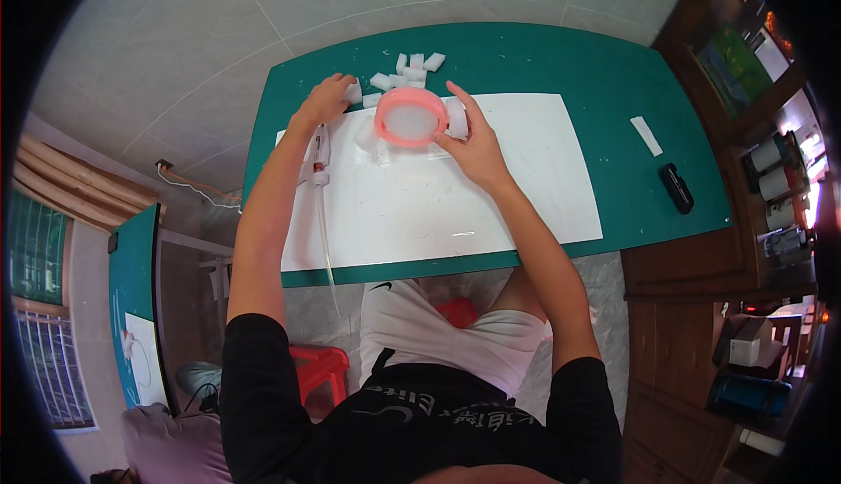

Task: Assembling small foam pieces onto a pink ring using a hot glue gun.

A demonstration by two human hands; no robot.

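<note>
In my right hand [474, 144] is a round pink ring-shaped piece [382, 125] with a pale, translucent middle. My thumb and fingers close around the short white cylinder [456, 120] at its right side. My left hand [328, 100] is at the far left of the white sheet, its fingers bent down at a small white block [353, 92]; the fingertips are partly hidden. Several more white blocks [414, 73] lie loosely grouped beyond the pink piece. Below my left wrist lies a white tube [321, 156] with a long, thin, clear nozzle pointing toward me.
A white sheet [534, 177] covers much of the green table [631, 212]. Clear plastic scraps [372, 144] lie on it. To the right are a white strip [646, 135] and a black handheld object [675, 188]. A red stool [320, 368] stands under the near left edge.
</note>
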